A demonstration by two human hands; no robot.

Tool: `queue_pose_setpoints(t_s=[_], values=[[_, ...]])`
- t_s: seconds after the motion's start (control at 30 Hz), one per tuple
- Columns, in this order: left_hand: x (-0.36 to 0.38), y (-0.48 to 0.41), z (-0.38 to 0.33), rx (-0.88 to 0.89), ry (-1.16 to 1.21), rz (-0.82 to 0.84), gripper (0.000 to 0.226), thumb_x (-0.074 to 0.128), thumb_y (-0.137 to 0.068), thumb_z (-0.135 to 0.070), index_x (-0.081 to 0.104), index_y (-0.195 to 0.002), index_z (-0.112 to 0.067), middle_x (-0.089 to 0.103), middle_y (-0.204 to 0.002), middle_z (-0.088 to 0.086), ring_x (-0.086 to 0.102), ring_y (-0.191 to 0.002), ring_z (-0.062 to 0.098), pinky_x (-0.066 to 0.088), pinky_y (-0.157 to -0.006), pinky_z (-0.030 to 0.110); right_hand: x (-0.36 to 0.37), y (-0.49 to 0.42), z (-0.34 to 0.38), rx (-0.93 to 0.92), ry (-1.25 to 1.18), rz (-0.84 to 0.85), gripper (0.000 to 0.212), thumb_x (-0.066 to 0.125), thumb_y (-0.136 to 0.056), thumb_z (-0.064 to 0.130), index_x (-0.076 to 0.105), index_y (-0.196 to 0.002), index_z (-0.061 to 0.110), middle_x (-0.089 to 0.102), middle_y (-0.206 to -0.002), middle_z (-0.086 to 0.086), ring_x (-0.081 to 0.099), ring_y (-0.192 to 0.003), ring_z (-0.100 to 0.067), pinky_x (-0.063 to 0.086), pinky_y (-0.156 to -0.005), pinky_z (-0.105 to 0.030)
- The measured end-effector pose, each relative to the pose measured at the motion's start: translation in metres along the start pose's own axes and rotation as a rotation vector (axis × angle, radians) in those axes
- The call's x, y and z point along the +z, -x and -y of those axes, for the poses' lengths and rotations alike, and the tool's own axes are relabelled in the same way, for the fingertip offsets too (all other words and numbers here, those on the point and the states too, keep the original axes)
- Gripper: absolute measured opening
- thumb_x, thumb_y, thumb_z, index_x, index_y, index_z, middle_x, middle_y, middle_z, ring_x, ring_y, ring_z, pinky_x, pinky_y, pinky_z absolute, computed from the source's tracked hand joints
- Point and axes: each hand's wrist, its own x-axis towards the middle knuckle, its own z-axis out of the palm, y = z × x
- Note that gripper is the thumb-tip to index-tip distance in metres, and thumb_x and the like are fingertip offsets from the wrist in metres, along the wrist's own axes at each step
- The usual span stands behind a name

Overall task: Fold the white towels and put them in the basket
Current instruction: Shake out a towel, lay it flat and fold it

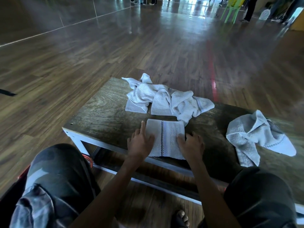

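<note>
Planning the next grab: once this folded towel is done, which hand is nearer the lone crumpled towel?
Probably the right hand. It rests on the right edge of the folded towel, on the side of the lone crumpled towel. The left hand would have to cross over.

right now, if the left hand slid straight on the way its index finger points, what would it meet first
Probably the pile of crumpled towels. The left hand rests on the folded towel's left edge, pointing away over bare table; the line may just pass the pile's left end, depth unclear.
</note>
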Motion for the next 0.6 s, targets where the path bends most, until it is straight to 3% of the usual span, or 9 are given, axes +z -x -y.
queue_pose_setpoints(t_s=[0.07,0.17,0.23,0.33,0.4,0.47,0.6], values=[[0.001,-0.005,0.0,-0.039,-0.054,0.002,0.069,0.045,-0.093,-0.045,0.017,-0.15,-0.016,0.044,-0.141,0.011,0.043,-0.127,0.029,0.033,-0.102,0.047,-0.001,0.001,0.007,0.002,0.017,0.006,0.047,0.035,-0.094,0.045,0.065,-0.108,0.011,0.043,-0.141,-0.014,0.029,-0.134,-0.029,0.023,-0.11,-0.045],[0.001,-0.011,-0.002,-0.026,-0.122,-0.021,0.053,0.046,-0.092,-0.046,0.04,-0.134,-0.014,0.061,-0.118,0.011,0.06,-0.104,0.03,0.048,-0.084,0.042,-0.005,0.001,0.012,0.021,-0.002,-0.01,0.042,0.039,-0.092,0.043,0.063,-0.099,0.009,0.048,-0.127,-0.013,0.035,-0.122,-0.028,0.031,-0.102,-0.044],[0.0,-0.012,-0.004,-0.011,-0.111,-0.019,0.047,0.046,-0.093,-0.046,0.046,-0.126,-0.013,0.064,-0.109,0.009,0.062,-0.095,0.028,0.05,-0.078,0.038,-0.007,0.0,0.014,0.059,-0.054,0.01,0.039,0.044,-0.089,0.042,0.061,-0.098,0.008,0.045,-0.124,-0.012,0.034,-0.12,-0.027,0.031,-0.1,-0.043],[-0.003,-0.01,-0.007,-0.017,-0.077,-0.017,0.044,0.047,-0.093,-0.038,0.044,-0.128,-0.011,0.063,-0.111,0.01,0.061,-0.098,0.03,0.047,-0.078,0.039,-0.005,-0.001,0.014,0.15,-0.225,0.085,0.039,0.05,-0.082,0.047,0.062,-0.094,0.013,0.044,-0.121,-0.007,0.034,-0.119,-0.025,0.033,-0.101,-0.046],[-0.004,-0.009,-0.011,-0.062,0.141,0.004,0.045,0.049,-0.092,-0.032,0.042,-0.133,-0.013,0.06,-0.115,0.009,0.059,-0.102,0.028,0.047,-0.08,0.037,-0.005,0.0,0.014,0.182,-0.359,0.08,0.042,0.049,-0.076,0.054,0.061,-0.09,0.017,0.054,-0.11,-0.004,0.046,-0.11,-0.024,0.042,-0.093,-0.046],[-0.002,-0.008,-0.011,-0.122,0.432,0.059,0.046,0.053,-0.091,-0.031,0.042,-0.134,-0.017,0.057,-0.118,0.004,0.058,-0.103,0.023,0.05,-0.082,0.036,-0.009,0.004,0.016,0.202,-0.533,0.09,0.038,0.051,-0.082,0.048,0.056,-0.101,0.016,0.059,-0.099,-0.003,0.056,-0.094,-0.02,0.047,-0.076,-0.036],[0.002,-0.001,-0.01,-0.159,0.735,0.113,0.047,0.057,-0.084,-0.033,0.048,-0.129,-0.019,0.061,-0.117,0.005,0.061,-0.102,0.022,0.055,-0.086,0.048,-0.016,0.008,0.018,0.174,-0.701,0.096,0.042,0.05,-0.091,0.028,0.038,-0.13,0.014,0.053,-0.103,0.001,0.052,-0.083,-0.006,0.041,-0.065,-0.029]])
